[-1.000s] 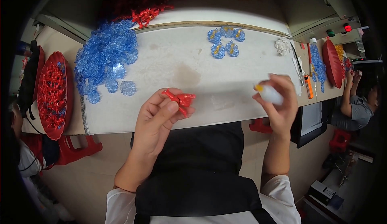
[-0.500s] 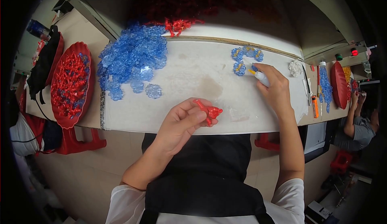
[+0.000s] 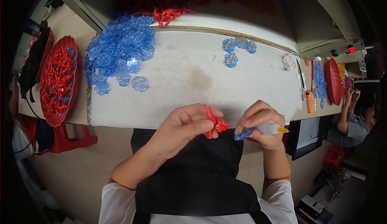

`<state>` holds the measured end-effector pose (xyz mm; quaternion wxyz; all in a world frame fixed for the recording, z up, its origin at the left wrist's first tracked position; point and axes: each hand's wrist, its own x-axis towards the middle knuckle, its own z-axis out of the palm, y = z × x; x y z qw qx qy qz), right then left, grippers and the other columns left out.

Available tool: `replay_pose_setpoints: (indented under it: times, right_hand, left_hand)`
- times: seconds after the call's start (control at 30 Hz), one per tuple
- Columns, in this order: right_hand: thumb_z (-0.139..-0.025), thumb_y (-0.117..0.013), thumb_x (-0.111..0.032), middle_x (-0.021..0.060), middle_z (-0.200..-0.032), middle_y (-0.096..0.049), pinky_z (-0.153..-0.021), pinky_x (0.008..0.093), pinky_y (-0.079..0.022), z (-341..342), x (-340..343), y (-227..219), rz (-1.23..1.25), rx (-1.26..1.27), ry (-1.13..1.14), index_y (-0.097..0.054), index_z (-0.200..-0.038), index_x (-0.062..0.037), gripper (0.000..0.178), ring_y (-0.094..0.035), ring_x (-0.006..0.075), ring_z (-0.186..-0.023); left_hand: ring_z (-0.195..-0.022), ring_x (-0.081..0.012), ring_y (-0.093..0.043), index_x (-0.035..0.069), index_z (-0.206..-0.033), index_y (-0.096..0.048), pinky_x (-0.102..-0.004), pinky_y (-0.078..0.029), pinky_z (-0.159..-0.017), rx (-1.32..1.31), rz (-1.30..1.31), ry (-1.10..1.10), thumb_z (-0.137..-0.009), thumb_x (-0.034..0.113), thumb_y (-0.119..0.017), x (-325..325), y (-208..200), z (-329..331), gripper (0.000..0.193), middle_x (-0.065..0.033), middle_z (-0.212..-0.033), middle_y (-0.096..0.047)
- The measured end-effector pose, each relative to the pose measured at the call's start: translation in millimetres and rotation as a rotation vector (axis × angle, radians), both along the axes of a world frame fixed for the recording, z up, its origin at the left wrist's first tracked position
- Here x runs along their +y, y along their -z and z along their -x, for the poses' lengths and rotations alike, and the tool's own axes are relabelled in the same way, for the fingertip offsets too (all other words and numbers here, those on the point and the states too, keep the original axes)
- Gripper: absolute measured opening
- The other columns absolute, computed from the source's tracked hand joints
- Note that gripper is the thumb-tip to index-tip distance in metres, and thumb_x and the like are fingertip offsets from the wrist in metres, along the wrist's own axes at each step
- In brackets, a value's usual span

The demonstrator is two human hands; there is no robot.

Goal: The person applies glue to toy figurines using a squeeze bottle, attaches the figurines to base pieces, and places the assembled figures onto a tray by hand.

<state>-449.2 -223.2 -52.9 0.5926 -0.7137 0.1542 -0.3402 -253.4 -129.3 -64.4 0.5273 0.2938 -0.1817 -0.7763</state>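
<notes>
Between the thumb and fingers of my left hand is a small red plastic figure, held near the table's front edge. Facing it, my right hand pinches a clear blue flower-shaped piece with a yellowish mark on it. A white squeeze bottle with a yellow nozzle is tucked in the same hand, its tip pointing right. The figure and the blue piece are apart by a small gap. Several blue flower pieces with yellow marks lie at the back right of the white work surface.
A heap of blue flower pieces lies at the back left, with red figures behind it. Left stands a red scalloped tray of red figures. A crumpled white wad and an orange-handled tool lie right. Another person sits far right.
My right hand has come from the back right toward my left hand, bringing a blue flower piece and the bottle. The bottle's nozzle has swung from left to right. The red figure has turned slightly.
</notes>
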Motion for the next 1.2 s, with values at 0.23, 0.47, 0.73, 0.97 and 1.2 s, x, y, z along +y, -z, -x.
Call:
replay_pose_setpoints:
  times: [0.23, 0.47, 0.73, 0.97, 1.2]
  right_hand:
    - [-0.068, -0.070, -0.011, 0.0125, -0.078, -0.055, -0.059, 0.0254, -0.048, -2.8, 2.2, 3.3, 0.043, -0.006, -0.034, -0.061, -0.076, -0.0002, 0.017, -0.058, 0.0184, -0.066]
    - [-0.067, -0.070, -0.008, 0.0125, -0.078, -0.056, -0.061, 0.0252, -0.047, -3.5, 2.9, 1.3, 0.010, 0.026, -0.043, -0.062, -0.076, -0.0010, 0.014, -0.058, 0.0182, -0.068]
    - [-0.056, -0.071, 0.002, 0.0066, -0.078, -0.058, -0.054, 0.0239, -0.045, -1.5, -4.9, -30.2, 0.234, 0.146, -0.095, -0.066, -0.084, -0.0054, 0.029, -0.058, 0.0162, -0.066]
    - [-0.058, -0.070, -0.001, 0.0051, -0.076, -0.057, -0.051, 0.0248, -0.045, -1.1, -21.8, -53.5, 0.281, 0.157, -0.226, -0.065, -0.083, -0.0064, 0.027, -0.058, 0.0168, -0.063]
    - [-0.058, -0.068, 0.001, 0.0047, -0.077, -0.057, -0.052, 0.0254, -0.045, -14.9, -45.8, -61.7, 0.335, 0.187, -0.331, -0.064, -0.082, -0.0058, 0.026, -0.058, 0.0177, -0.064]
  left_hand:
    - [-0.074, -0.0105, -0.054, -0.002, -0.106, -0.051, -0.0221, -0.043, -0.071, -0.080, 0.027, 0.039, -0.083, 0.008, -0.051, 1.7, -8.7, 7.7, 0.025, -0.0084, -0.087, -0.060]
    - [-0.074, -0.0114, -0.056, -0.002, -0.105, -0.052, -0.0225, -0.045, -0.070, -0.103, 0.001, 0.059, -0.081, 0.007, -0.053, 0.3, -9.2, 5.8, 0.026, -0.0089, -0.086, -0.060]
    - [-0.072, -0.0112, -0.057, -0.002, -0.104, -0.053, -0.0224, -0.046, -0.069, -0.082, -0.048, 0.132, -0.082, 0.010, -0.054, -5.1, -25.7, 3.2, 0.025, -0.0085, -0.085, -0.060]
    - [-0.072, -0.0117, -0.058, -0.001, -0.101, -0.054, -0.0225, -0.048, -0.067, -0.135, -0.106, 0.183, -0.082, 0.009, -0.054, -17.5, -51.8, 2.6, 0.022, -0.0092, -0.084, -0.060]
    - [-0.073, -0.0118, -0.058, -0.001, -0.100, -0.055, -0.0228, -0.047, -0.066, -0.225, -0.177, 0.136, -0.082, 0.009, -0.055, -27.0, -69.4, -3.0, 0.021, -0.0082, -0.086, -0.060]
